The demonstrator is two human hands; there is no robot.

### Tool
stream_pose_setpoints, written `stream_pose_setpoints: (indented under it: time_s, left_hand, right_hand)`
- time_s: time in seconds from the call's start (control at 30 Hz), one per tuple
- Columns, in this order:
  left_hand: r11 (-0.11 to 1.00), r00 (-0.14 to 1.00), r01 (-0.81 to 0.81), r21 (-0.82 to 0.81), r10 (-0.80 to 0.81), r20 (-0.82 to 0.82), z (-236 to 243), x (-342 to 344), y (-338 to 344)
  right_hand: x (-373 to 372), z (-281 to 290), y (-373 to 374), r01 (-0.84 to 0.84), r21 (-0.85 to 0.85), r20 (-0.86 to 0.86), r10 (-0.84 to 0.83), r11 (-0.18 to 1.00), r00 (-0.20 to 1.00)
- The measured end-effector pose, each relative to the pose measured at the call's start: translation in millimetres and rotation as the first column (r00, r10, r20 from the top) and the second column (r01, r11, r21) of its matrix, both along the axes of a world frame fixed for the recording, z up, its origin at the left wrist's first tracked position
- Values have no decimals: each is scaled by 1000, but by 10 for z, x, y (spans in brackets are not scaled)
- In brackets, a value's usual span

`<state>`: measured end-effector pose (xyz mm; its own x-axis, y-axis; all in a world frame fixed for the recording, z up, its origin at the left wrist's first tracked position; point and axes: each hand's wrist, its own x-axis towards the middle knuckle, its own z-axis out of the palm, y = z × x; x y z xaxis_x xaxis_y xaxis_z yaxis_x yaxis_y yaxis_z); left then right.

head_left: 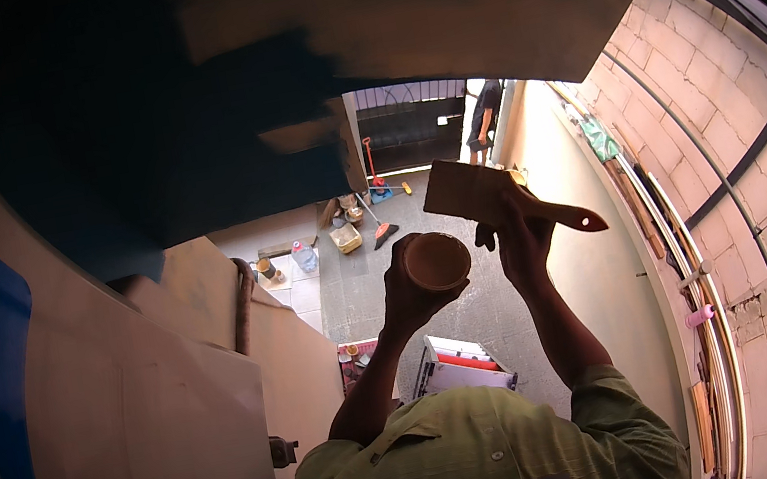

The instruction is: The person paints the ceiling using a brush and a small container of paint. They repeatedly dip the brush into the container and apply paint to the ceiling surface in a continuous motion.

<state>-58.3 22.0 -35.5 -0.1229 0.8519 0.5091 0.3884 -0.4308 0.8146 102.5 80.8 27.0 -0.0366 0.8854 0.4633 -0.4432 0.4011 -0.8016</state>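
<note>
My left hand (401,295) is wrapped round a small round tub (438,262), seen from its top at about chest height. Its inside is too dim to make out. To the right of it, my right hand (523,238) grips a wide flat paintbrush (459,192) near where handle and head meet. The brush head points up and left, and the handle, with a hole in its end, points right. Brush and tub are apart. Ahead hangs a surface partly covered in dark blue paint (233,128), with a bare tan part (436,7) beside it.
Far below on the grey floor lie a broom (386,233), a yellowish tub (346,238) and a plastic jug (304,257). A white and red object (465,364) stands beneath me. Pipes (720,325) run along the right block wall (732,80). Another person (484,113) is by the far gate (412,138).
</note>
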Motion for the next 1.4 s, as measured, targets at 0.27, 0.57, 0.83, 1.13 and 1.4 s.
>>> stream_pose_setpoints:
  time_s: [0.27,0.57,0.83,1.13,1.4]
  left_hand:
    - [993,980,-118,-13,119,158,162,-257,51]
    - [980,964,-198,-27,199,176,-10,-394,-128]
    - [974,953,-212,-79,224,202,-25,-471,-132]
    - [990,971,-125,-71,137,198,51,-334,-25]
    - [994,984,-109,7,107,141,76,-225,14]
  right_hand:
    - [-1148,1022,617,-142,311,-14,154,940,988]
    - [-2463,1393,1313,-230,387,-68,276,893,959]
    - [-1986,1490,1877,-55,449,49,37,892,998]
    - [1120,1311,2507,507,429,-10,-557,747,830]
    - [1697,1283,2162,564,402,23,-624,721,781]
